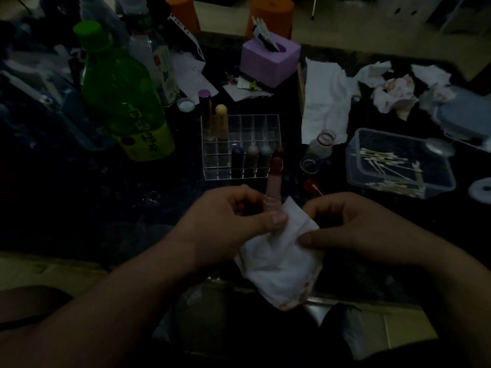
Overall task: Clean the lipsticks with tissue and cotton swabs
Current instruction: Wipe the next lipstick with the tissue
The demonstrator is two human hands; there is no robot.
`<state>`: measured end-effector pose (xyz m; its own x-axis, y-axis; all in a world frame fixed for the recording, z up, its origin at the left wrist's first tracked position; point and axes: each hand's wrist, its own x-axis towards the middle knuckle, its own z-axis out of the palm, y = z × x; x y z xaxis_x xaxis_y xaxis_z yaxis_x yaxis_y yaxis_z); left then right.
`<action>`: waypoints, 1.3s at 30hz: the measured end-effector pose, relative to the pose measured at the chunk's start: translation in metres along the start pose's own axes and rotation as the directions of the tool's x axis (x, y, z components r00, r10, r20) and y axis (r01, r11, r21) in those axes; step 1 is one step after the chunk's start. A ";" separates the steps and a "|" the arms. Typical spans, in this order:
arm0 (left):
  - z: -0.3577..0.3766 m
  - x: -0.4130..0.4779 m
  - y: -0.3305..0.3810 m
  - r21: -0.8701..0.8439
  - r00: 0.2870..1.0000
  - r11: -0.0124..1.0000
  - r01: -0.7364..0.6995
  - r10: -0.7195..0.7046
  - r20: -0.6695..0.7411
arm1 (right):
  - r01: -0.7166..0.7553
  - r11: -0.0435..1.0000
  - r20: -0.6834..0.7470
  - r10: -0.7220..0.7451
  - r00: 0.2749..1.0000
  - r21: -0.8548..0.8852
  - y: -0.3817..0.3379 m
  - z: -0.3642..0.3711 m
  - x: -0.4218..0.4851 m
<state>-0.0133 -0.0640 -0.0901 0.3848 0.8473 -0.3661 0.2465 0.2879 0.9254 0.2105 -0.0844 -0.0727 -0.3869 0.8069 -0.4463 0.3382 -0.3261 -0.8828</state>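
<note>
My left hand grips a pink lipstick upright, its dark red tip exposed and pointing away from me. A white tissue wraps the tube's lower end and hangs down; my right hand pinches it on the right side. Behind stands a clear acrylic organizer holding several capped lipsticks. A clear plastic tub at the right holds several cotton swabs. One used swab lies near a small red cap.
A green bottle stands at the left among clutter. A purple tissue box sits at the back. Crumpled used tissues and a flat tissue lie at the back right. A small glass bottle lies beside the organizer.
</note>
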 end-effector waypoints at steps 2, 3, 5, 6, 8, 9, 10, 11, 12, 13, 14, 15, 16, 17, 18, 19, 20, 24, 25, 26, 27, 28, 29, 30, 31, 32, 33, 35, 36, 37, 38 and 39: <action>0.003 -0.001 0.000 -0.039 1.000 0.999 0.005 -0.004 0.022 | 0.032 0.995 0.006 -0.033 0.999 0.096 0.002 0.003 -0.004; 0.004 -0.002 0.000 -0.049 0.999 0.999 0.005 -0.003 0.035 | 0.051 0.989 -0.016 -0.049 0.999 0.136 0.002 0.006 -0.005; 0.009 -0.005 0.004 -0.053 0.998 0.999 0.001 0.002 0.059 | 0.089 0.974 -0.103 -0.069 0.992 0.207 0.004 0.013 -0.006; 0.011 -0.006 0.005 -0.047 0.998 0.999 -0.004 0.007 0.063 | 0.103 0.966 -0.151 -0.068 0.986 0.237 0.005 0.016 -0.006; 0.015 -0.006 0.005 -0.029 0.998 0.999 -0.021 0.023 0.056 | 0.118 0.958 -0.190 -0.069 0.979 0.260 0.006 0.019 -0.008; 0.016 -0.007 0.006 -0.025 0.999 0.999 -0.026 0.027 0.047 | 0.119 0.962 -0.185 -0.073 0.980 0.246 0.005 0.020 -0.009; 0.017 -0.007 0.007 -0.022 0.999 0.999 -0.028 0.029 0.037 | 0.115 0.966 -0.181 -0.073 0.981 0.231 0.004 0.020 -0.011; 0.018 -0.006 0.007 -0.017 0.999 1.000 -0.020 0.021 0.029 | 0.108 0.970 -0.196 -0.065 0.978 0.216 0.003 0.021 -0.012; 0.018 -0.005 0.006 -0.011 1.000 1.000 -0.012 0.012 0.018 | 0.100 0.973 -0.233 -0.050 0.971 0.206 0.003 0.021 -0.011; 0.018 -0.004 0.006 0.003 1.000 1.000 -0.010 0.010 -0.004 | 0.090 0.979 -0.296 -0.032 0.955 0.183 0.004 0.021 -0.010; 0.017 -0.003 0.004 0.050 0.999 0.998 -0.025 0.027 -0.047 | 0.073 0.989 -0.378 -0.018 0.926 0.131 0.006 0.020 -0.009; 0.016 -0.001 0.003 0.115 0.994 0.992 -0.046 0.058 -0.097 | 0.053 0.997 -0.460 -0.022 0.888 0.054 0.008 0.020 -0.007; 0.015 0.001 0.001 0.159 0.988 0.985 -0.066 0.088 -0.130 | 0.033 0.999 -0.533 -0.037 0.845 -0.017 0.010 0.020 -0.005; 0.014 0.001 0.000 0.171 0.985 0.982 -0.080 0.104 -0.136 | 0.032 0.998 -0.589 -0.057 0.806 -0.053 0.011 0.021 -0.004; 0.014 0.001 0.001 0.158 0.988 0.984 -0.089 0.107 -0.115 | 0.049 0.997 -0.629 -0.073 0.774 -0.056 0.010 0.022 -0.004; 0.016 0.000 0.002 0.125 0.992 0.988 -0.091 0.101 -0.074 | 0.076 0.996 -0.655 -0.087 0.750 -0.045 0.009 0.024 -0.004; 0.017 -0.001 0.003 0.081 0.995 0.993 -0.089 0.092 -0.027 | 0.104 0.994 -0.664 -0.096 0.742 -0.027 0.007 0.026 -0.004; 0.024 -0.003 0.003 -0.106 0.993 0.992 -0.070 0.080 0.090 | 0.202 0.950 -0.566 -0.033 0.824 0.239 -0.001 0.043 -0.005; 0.024 -0.003 0.003 -0.139 0.992 0.988 -0.064 0.078 0.095 | 0.223 0.915 -0.537 -0.009 0.843 0.335 0.000 0.046 -0.005; 0.023 -0.003 0.004 -0.164 0.992 0.985 -0.060 0.076 0.097 | 0.233 0.876 -0.511 0.018 0.859 0.422 0.000 0.047 -0.006; 0.022 -0.003 0.005 -0.185 0.992 0.981 -0.055 0.074 0.099 | 0.237 0.839 -0.488 0.039 0.872 0.490 0.002 0.049 -0.006; 0.020 -0.003 0.005 -0.202 0.992 0.978 -0.050 0.071 0.100 | 0.238 0.803 -0.462 0.052 0.885 0.547 0.001 0.050 -0.007; 0.020 -0.003 0.006 -0.212 0.993 0.976 -0.043 0.065 0.102 | 0.245 0.767 -0.444 0.058 0.894 0.594 0.001 0.051 -0.007; 0.019 -0.004 0.006 -0.215 0.993 0.976 -0.040 0.064 0.102 | 0.250 0.729 -0.424 0.061 0.903 0.637 0.000 0.051 -0.008; 0.019 -0.004 0.005 -0.216 0.992 0.976 -0.042 0.066 0.105 | 0.252 0.687 -0.396 0.057 0.917 0.682 0.000 0.051 -0.009; 0.019 -0.003 0.004 -0.217 0.992 0.975 -0.045 0.070 0.109 | 0.232 0.636 -0.338 0.048 0.940 0.736 -0.002 0.051 -0.011; 0.018 -0.004 0.004 -0.223 0.991 0.974 -0.044 0.071 0.114 | 0.192 0.584 -0.258 0.030 0.966 0.788 -0.003 0.050 -0.012; 0.017 -0.005 0.004 -0.246 0.990 0.969 -0.033 0.066 0.128 | 0.125 0.524 -0.144 -0.006 0.990 0.842 -0.007 0.046 -0.016; 0.015 -0.005 0.004 -0.247 0.987 0.968 -0.030 0.069 0.147 | 0.126 0.543 -0.144 -0.009 0.990 0.830 -0.009 0.043 -0.017; 0.014 -0.006 0.005 -0.238 0.983 0.971 -0.032 0.074 0.168 | 0.141 0.587 -0.170 -0.006 0.985 0.797 -0.008 0.040 -0.017; 0.013 -0.006 0.006 -0.222 0.979 0.974 -0.042 0.085 0.187 | 0.158 0.641 -0.196 -0.012 0.981 0.751 -0.009 0.037 -0.017; 0.013 -0.007 0.007 -0.215 0.973 0.975 -0.051 0.097 0.208 | 0.179 0.691 -0.215 -0.035 0.976 0.700 -0.006 0.034 -0.015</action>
<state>-0.0029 -0.0735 -0.0827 0.5836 0.7595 -0.2874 0.0299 0.3336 0.9423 0.1849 -0.1117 -0.0655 -0.2053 0.9047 -0.3734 -0.4364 -0.4261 -0.7925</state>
